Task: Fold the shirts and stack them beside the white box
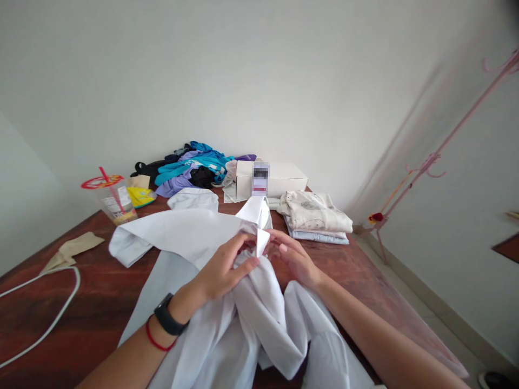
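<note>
A white collared shirt [263,302] lies rumpled across the wooden table, one sleeve stretched to the left and the rest bunched toward me. Its pointed collar [253,212] stands up at the middle. My left hand [229,265] is closed on the shirt just left of the collar, thumb and fingers on the cloth. From the other side, my right hand [294,256] pinches the shirt by the collar tip, its fingers partly hidden behind the fabric. A black band and a red cord circle my left wrist.
Folded clothes [316,216] are stacked on the right of the table [360,286]. Behind stand a white box [279,178] and a heap of blue, purple and black clothes [194,167]. At left are a plastic cup [115,202] with a straw, a yellow packet [141,196] and a white cable [60,313].
</note>
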A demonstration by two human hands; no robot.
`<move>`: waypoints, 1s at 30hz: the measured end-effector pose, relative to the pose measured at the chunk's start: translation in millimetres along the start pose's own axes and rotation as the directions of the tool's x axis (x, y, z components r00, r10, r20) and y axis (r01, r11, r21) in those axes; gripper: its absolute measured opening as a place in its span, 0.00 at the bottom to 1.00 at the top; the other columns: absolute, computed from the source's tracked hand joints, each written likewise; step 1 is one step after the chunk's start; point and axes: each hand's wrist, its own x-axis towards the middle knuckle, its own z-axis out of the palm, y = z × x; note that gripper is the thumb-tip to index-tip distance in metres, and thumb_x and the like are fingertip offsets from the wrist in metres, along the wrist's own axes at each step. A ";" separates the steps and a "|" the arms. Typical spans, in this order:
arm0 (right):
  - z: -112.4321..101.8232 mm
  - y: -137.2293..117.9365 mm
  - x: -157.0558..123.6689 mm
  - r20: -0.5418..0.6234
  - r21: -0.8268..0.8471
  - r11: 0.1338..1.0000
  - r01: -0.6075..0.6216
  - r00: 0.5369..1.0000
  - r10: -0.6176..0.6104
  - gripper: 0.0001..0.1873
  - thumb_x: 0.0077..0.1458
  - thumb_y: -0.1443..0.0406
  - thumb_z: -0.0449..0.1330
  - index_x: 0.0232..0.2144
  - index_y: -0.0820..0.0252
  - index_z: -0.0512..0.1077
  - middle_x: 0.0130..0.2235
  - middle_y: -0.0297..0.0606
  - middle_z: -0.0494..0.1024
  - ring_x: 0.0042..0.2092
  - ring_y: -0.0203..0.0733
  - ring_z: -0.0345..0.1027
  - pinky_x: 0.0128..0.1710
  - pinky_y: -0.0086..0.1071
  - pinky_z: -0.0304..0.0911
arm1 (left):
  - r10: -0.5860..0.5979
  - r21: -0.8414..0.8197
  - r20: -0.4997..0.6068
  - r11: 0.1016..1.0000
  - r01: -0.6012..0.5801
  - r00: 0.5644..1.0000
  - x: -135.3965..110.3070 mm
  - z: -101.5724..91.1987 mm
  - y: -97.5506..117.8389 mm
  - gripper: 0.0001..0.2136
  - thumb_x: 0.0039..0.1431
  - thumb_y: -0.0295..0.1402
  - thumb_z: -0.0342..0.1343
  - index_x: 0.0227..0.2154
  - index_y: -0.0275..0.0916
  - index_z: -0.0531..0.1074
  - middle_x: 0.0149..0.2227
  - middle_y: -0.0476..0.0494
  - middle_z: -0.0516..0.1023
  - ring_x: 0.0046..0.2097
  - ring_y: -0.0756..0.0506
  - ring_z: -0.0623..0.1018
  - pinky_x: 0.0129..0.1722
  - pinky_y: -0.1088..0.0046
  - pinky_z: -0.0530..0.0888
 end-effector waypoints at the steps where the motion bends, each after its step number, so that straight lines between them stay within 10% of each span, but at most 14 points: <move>1: 1.2 -0.3 -1.1 0.035 -0.067 0.998 0.015 0.999 -0.013 0.28 0.56 0.50 0.64 0.57 0.50 0.74 0.45 0.41 0.77 0.48 0.49 0.69 0.49 0.41 0.64 | -0.031 -0.004 0.032 1.000 0.031 0.999 0.1 2.1 -1.1 0.18 0.66 0.42 0.56 0.55 0.43 0.68 0.53 0.41 0.77 0.53 0.39 0.77 0.54 0.65 0.72; 9: 2.2 5.4 -2.8 0.158 -0.213 0.976 0.049 0.987 -0.015 0.29 0.59 0.57 0.63 0.62 0.45 0.69 0.49 0.39 0.73 0.48 0.47 0.66 0.50 0.41 0.63 | -0.168 0.141 -0.069 0.974 0.177 0.983 1.6 8.3 -16.2 0.12 0.68 0.43 0.50 0.35 0.41 0.66 0.30 0.51 0.72 0.33 0.46 0.72 0.34 0.71 0.67; 19: 5.3 18.2 1.6 0.028 -0.047 0.999 0.003 1.000 -0.002 0.28 0.55 0.59 0.67 0.59 0.48 0.72 0.43 0.37 0.74 0.42 0.41 0.67 0.46 0.36 0.63 | -0.222 0.059 -0.109 0.972 0.229 0.969 1.9 7.4 -23.2 0.14 0.67 0.45 0.52 0.33 0.39 0.69 0.28 0.50 0.71 0.32 0.46 0.71 0.31 0.73 0.67; 25: -2.9 26.1 12.2 -0.253 -0.108 0.993 0.043 0.965 -0.070 0.28 0.51 0.59 0.70 0.55 0.49 0.72 0.35 0.33 0.74 0.37 0.40 0.67 0.41 0.35 0.65 | -0.224 -0.294 -0.173 0.941 0.166 0.959 6.3 0.1 -19.2 0.13 0.66 0.44 0.55 0.42 0.38 0.73 0.41 0.44 0.79 0.46 0.42 0.77 0.46 0.68 0.74; 30: -16.1 31.9 19.7 -0.406 -0.106 0.994 0.014 0.912 -0.056 0.32 0.46 0.60 0.72 0.54 0.48 0.71 0.40 0.33 0.75 0.40 0.41 0.70 0.45 0.37 0.67 | -0.307 -0.660 -0.177 0.742 0.119 0.935 8.6 -5.1 -13.4 0.16 0.63 0.42 0.60 0.48 0.38 0.75 0.45 0.41 0.81 0.50 0.39 0.79 0.51 0.63 0.75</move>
